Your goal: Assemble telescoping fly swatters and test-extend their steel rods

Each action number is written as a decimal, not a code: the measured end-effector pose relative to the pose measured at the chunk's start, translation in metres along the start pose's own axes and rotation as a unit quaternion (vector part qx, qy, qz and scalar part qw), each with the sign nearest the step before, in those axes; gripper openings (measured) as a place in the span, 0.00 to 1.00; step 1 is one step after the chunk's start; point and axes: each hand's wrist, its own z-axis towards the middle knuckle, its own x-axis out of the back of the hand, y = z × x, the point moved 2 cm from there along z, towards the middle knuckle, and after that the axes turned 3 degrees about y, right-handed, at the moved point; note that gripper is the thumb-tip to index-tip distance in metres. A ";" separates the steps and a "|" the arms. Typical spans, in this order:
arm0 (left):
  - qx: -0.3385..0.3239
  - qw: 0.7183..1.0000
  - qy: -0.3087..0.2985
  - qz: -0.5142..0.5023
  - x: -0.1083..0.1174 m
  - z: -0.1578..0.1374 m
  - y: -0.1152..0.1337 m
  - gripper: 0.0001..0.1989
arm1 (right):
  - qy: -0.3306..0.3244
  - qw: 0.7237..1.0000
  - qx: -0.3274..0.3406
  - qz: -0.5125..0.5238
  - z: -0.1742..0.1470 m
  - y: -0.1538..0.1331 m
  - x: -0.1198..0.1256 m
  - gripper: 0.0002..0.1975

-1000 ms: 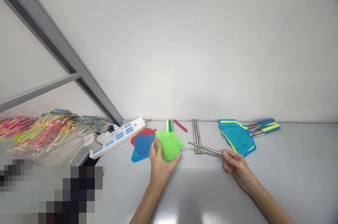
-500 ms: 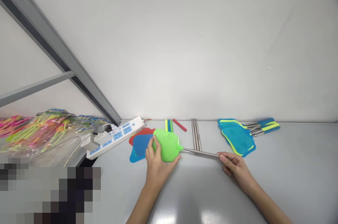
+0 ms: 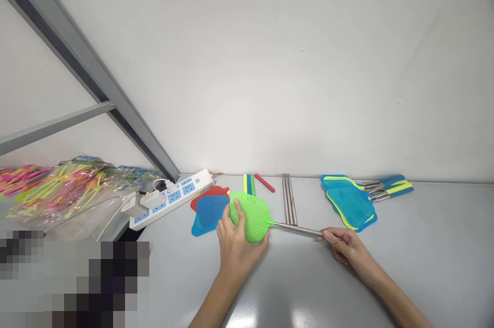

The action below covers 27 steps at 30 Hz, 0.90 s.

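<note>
A bright green fly swatter head (image 3: 252, 214) with a perforated face is joined to a thin metal rod (image 3: 299, 229). My left hand (image 3: 237, 245) grips this head by its left and lower edges, thumb below and fingers over the face. Around the rod's right end, my right hand (image 3: 347, 246) is closed; its fingers hide that end. Just left of the green head lie blue swatter heads (image 3: 210, 213) and a red one (image 3: 200, 197). Behind it are yellow, blue and green handle sleeves (image 3: 249, 183), with a red sleeve (image 3: 264, 183) beside them.
Several loose metal rods (image 3: 289, 199) lie near the wall. Farther right is a stack of blue and yellow-green swatters (image 3: 349, 202) with handles attached. A white power strip (image 3: 181, 196) with plugs, bagged colourful items (image 3: 81, 184) and a grey metal frame (image 3: 127, 122) are on the left.
Both hands and the green swatter have shifted slightly right and toward me, uncovering more of the blue heads. The grip of each hand looks the same. The camera view has moved slightly.
</note>
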 end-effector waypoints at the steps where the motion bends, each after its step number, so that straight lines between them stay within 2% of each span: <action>1: 0.001 1.000 0.001 0.005 0.000 0.000 0.000 0.41 | -0.004 1.000 -0.002 0.001 0.000 -0.001 0.000 0.18; 13: 0.017 1.000 0.008 -0.020 0.002 0.001 0.005 0.44 | -0.017 1.000 -0.010 0.017 -0.002 0.002 0.004 0.19; 15: 0.038 0.997 0.004 -0.062 0.007 0.008 0.003 0.46 | -0.017 1.000 -0.009 0.009 -0.002 0.000 0.004 0.19; 17: 0.090 0.984 -0.011 -0.153 0.013 0.017 -0.002 0.47 | -0.012 1.000 -0.008 0.005 -0.003 -0.003 0.005 0.19; 19: 0.179 0.939 -0.046 -0.291 0.018 0.024 -0.010 0.43 | -0.006 1.000 -0.005 0.004 -0.003 -0.007 0.007 0.19; 21: 0.270 0.847 -0.147 -0.434 0.018 0.026 -0.015 0.36 | -0.014 1.000 0.000 -0.004 -0.004 -0.010 0.009 0.19; 23: 0.337 0.763 -0.254 -0.490 0.017 0.022 -0.015 0.28 | -0.038 0.999 -0.003 -0.014 -0.005 -0.010 0.011 0.20; 25: 0.375 0.719 -0.296 -0.505 0.017 0.018 -0.013 0.25 | -0.053 0.998 -0.018 -0.004 -0.006 -0.009 0.013 0.19; 27: 0.389 0.700 -0.307 -0.515 0.018 0.014 -0.009 0.25 | -0.068 0.997 -0.031 0.013 -0.008 -0.006 0.016 0.19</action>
